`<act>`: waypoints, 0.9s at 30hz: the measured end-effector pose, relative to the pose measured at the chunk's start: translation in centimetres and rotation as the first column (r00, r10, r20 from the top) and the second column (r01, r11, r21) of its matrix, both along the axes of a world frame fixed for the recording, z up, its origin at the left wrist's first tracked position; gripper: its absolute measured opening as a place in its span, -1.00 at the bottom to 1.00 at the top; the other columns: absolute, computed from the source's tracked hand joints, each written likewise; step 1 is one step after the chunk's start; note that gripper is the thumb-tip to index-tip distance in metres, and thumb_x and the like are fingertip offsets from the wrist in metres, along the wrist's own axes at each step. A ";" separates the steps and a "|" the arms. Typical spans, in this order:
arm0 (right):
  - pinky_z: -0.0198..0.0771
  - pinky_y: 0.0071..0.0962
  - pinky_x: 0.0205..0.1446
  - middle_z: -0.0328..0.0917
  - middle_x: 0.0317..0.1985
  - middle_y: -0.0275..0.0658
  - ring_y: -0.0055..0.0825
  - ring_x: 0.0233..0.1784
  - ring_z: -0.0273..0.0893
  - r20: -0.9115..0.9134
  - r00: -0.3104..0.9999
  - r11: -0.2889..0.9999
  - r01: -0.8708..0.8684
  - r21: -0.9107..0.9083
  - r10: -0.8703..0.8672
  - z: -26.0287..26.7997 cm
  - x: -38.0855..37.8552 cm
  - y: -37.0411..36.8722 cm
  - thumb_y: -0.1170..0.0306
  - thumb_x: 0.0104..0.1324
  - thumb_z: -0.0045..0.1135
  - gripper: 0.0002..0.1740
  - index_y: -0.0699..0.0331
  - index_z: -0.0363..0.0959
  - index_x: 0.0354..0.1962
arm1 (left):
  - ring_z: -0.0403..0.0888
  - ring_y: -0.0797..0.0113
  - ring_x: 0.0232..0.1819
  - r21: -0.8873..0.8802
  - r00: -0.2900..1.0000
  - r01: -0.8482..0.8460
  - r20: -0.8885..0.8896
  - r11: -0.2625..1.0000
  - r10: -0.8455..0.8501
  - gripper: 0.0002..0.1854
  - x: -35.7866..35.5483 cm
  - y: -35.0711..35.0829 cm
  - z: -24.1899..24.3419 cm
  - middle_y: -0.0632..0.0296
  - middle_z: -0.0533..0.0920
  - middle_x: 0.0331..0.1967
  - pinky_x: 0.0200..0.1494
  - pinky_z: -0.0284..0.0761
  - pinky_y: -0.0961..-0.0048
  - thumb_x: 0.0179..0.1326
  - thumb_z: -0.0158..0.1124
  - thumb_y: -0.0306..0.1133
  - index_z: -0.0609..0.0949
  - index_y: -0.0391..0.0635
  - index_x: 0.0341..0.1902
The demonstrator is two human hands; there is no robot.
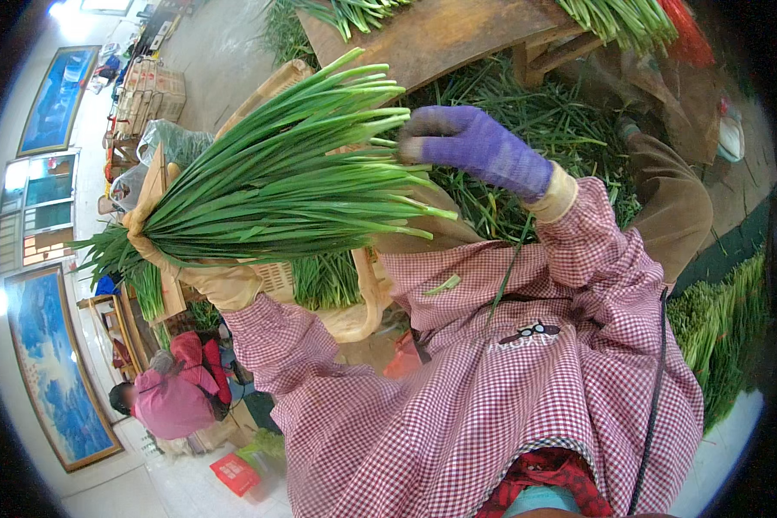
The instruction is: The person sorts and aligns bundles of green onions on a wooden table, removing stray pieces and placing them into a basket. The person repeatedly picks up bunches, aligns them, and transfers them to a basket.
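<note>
My left hand [223, 280], in a cream glove, is wrapped around the leafy end of a large bunch of garlic chives [285, 175]. The pale stem ends fan out to the right above my lap, and dark leaf tips stick out past the hand. At the upper stem ends is my right hand [479, 146], in a purple knitted glove. Its fingers are bent close to the stems; whether they pinch any cannot be made out. A loose green leaf [508, 278] and a short scrap [443, 285] lie on my checked smock [492, 388].
Beyond the bunch stands a wooden table [453, 39] bearing more chives [612, 22]. Loose leaves [531, 129] are heaped beneath it. A plastic basket [362, 317] holds chives beside my knee. Stacked chives [719, 330] lie at right. Another person [175, 395] sits at lower left.
</note>
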State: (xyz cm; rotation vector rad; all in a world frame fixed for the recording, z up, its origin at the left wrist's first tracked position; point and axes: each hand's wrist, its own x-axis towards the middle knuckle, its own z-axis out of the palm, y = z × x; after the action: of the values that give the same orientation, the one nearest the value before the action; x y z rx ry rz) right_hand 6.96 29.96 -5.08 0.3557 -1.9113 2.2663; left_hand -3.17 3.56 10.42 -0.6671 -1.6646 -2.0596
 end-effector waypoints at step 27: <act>0.39 -0.58 0.11 0.57 -0.08 -0.27 -0.59 -0.04 0.52 0.029 0.984 0.911 0.175 -0.373 -0.177 4.6 -1.3 -1.2 0.35 0.31 0.09 -0.59 0.35 0.41 0.07 | 0.41 0.41 -0.15 0.275 0.999 0.037 -0.040 0.961 -0.028 -0.75 -1.4 0.0 0.0 0.35 0.46 -0.29 0.20 0.21 0.24 0.21 0.19 -0.16 0.43 -0.03 -0.24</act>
State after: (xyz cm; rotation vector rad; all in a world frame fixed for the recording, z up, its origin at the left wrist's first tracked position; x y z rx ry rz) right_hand 5.70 28.80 -0.49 0.1309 -1.3940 2.4281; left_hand -4.53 3.53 10.46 -0.6354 -1.3195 -2.2323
